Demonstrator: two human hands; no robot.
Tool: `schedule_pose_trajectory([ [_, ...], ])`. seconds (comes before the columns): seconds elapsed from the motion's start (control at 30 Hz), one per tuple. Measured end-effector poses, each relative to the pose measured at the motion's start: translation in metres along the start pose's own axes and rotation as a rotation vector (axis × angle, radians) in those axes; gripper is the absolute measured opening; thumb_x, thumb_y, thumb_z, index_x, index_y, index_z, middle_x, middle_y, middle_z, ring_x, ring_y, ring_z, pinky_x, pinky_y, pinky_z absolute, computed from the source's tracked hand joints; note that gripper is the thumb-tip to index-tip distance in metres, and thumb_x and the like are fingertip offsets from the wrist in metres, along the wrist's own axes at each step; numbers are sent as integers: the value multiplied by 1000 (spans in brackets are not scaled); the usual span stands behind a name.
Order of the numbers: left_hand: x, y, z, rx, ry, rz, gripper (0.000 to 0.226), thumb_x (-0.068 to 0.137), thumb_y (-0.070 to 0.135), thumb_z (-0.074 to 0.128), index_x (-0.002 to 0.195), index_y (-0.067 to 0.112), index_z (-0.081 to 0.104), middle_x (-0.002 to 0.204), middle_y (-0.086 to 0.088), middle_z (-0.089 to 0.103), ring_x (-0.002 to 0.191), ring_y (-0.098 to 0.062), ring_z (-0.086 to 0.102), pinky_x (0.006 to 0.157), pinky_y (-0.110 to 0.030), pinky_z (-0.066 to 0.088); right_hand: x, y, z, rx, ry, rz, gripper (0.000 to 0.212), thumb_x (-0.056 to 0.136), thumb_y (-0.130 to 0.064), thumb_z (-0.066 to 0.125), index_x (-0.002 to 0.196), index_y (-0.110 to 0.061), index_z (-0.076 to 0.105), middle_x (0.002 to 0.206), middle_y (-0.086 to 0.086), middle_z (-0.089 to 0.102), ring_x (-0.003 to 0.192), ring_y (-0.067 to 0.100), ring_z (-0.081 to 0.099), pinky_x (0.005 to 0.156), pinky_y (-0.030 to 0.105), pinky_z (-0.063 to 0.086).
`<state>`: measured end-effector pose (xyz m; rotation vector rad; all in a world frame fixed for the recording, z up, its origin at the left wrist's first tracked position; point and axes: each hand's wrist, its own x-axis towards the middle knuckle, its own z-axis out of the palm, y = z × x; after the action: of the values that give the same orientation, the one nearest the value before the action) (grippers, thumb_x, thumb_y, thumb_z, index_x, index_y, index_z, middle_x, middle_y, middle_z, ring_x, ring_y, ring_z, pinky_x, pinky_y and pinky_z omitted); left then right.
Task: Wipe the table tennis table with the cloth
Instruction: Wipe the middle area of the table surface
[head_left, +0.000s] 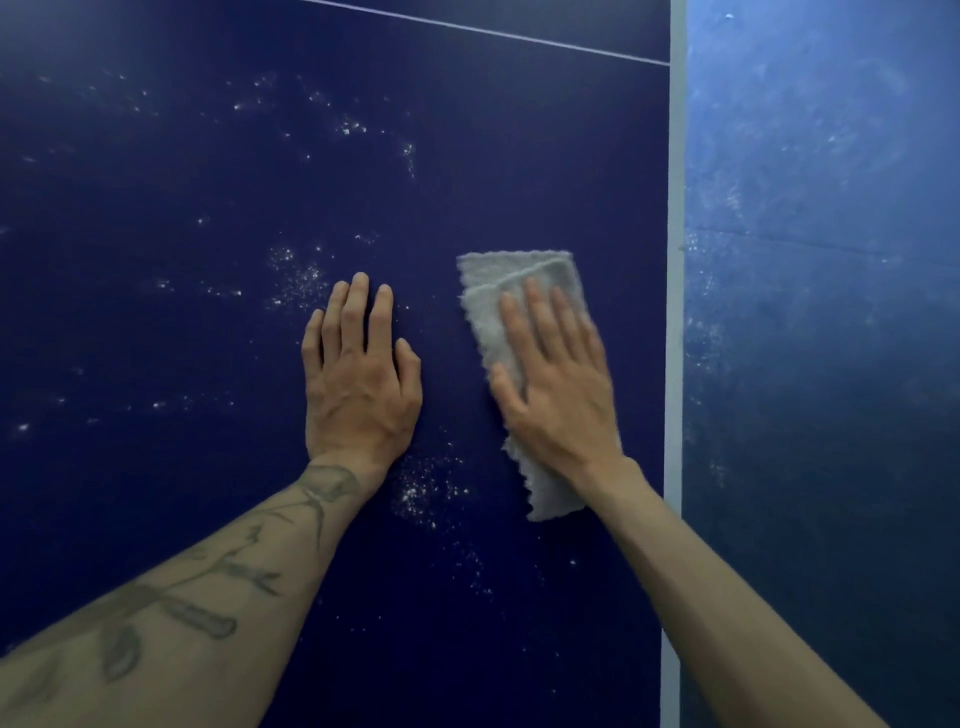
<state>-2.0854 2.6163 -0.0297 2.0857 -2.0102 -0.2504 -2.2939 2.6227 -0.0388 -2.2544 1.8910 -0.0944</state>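
Cloth: a grey folded cloth (485, 327) is laid flat on the dark blue worktop (208, 182), near the white edge band (675, 312), and is pinned under the right grip.
Right grip: the right grip (558, 395) is spread wide, with straight fingers pressed on the cloth; nothing is clasped.
Left grip: the left grip (361, 384) is laid open and flat on the bare worktop just beside the cloth; nothing is held.
Dust: white specks (296, 275) are scattered beyond the left fingertips, between the wrists and far across to the left.
Risk, slipping: the cloth is kept only by downward pressure, so with a light press the palm may be slid over it and the folds bunched or opened.
Risk, missed patches: specks around and under the left grip are likely to be skipped unless that grip is lifted.
Risk, spill: dust swept rightward may be pushed over the edge band onto the blue floor (821, 260).
Risk, smearing: once the cloth is loaded, dust may be dragged back over cleaned areas.
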Motion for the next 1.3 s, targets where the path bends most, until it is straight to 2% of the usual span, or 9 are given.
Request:
schedule_pose_trajectory([
  [0.2,-2,1,0,6,0,3,53,109,27,39,159,10,37,169,-12,28,159,-29,22,131,-49,14,19,26,-19,67,55,464,69,108,-46,15,171,-24,-2,179,1,-9,165,20,-11,134,48,-2],
  [0.3,-3,0,0,-7,11,10,52,110,27,38,158,10,38,169,-12,30,159,-28,23,131,-47,14,47,-16,-7,54,71,378,69,110,-46,14,171,-20,-4,178,6,-11,165,23,-11,134,47,-4],
  [0.47,-5,0,-9,-137,42,10,50,108,21,41,156,5,42,168,-12,32,157,-28,27,131,-45,13,12,-37,5,30,45,-3,68,110,-45,28,171,-22,13,179,5,4,166,22,0,134,44,1],
  [0.63,-46,-18,-26,-114,26,50,48,107,16,49,153,3,44,165,-15,36,155,-31,31,129,-51,20,-18,25,-15,59,-7,323,69,109,-48,20,171,-28,-2,179,-2,-10,164,16,-11,134,48,1],
  [0.73,-78,-32,-24,-40,-27,47,50,107,20,45,154,2,43,166,-17,34,156,-33,29,129,-53,20,-4,0,-19,71,45,497,70,107,-44,16,171,-23,-3,179,3,-10,165,22,-11,133,50,2],
  [0.9,-92,-44,-13,47,-43,75,56,107,27,38,159,6,36,169,-15,28,159,-31,23,130,-53,17,-6,-83,10,93,28,190,71,108,-44,23,171,-20,3,179,7,-7,165,25,-8,134,50,2],
  [1.0,-92,-45,-11,43,-45,69,57,107,28,36,160,7,35,169,-13,28,159,-30,22,130,-52,16,-36,-68,16,54,11,-12,69,109,-44,30,171,-23,10,179,4,-1,165,21,-5,134,48,5],
  [1.17,-91,-45,-11,32,-45,50,57,107,30,33,160,8,36,170,-12,28,159,-29,22,131,-51,15,-59,2,-3,37,0,343,68,109,-46,19,171,-27,-1,179,-2,-10,164,16,-12,134,48,2],
  [1.3,-90,-45,-11,37,-49,53,57,107,29,34,160,8,36,170,-12,28,160,-28,22,131,-50,14,-30,-37,1,41,43,421,71,108,-46,16,171,-20,-5,178,5,-15,164,22,-14,134,49,1],
])
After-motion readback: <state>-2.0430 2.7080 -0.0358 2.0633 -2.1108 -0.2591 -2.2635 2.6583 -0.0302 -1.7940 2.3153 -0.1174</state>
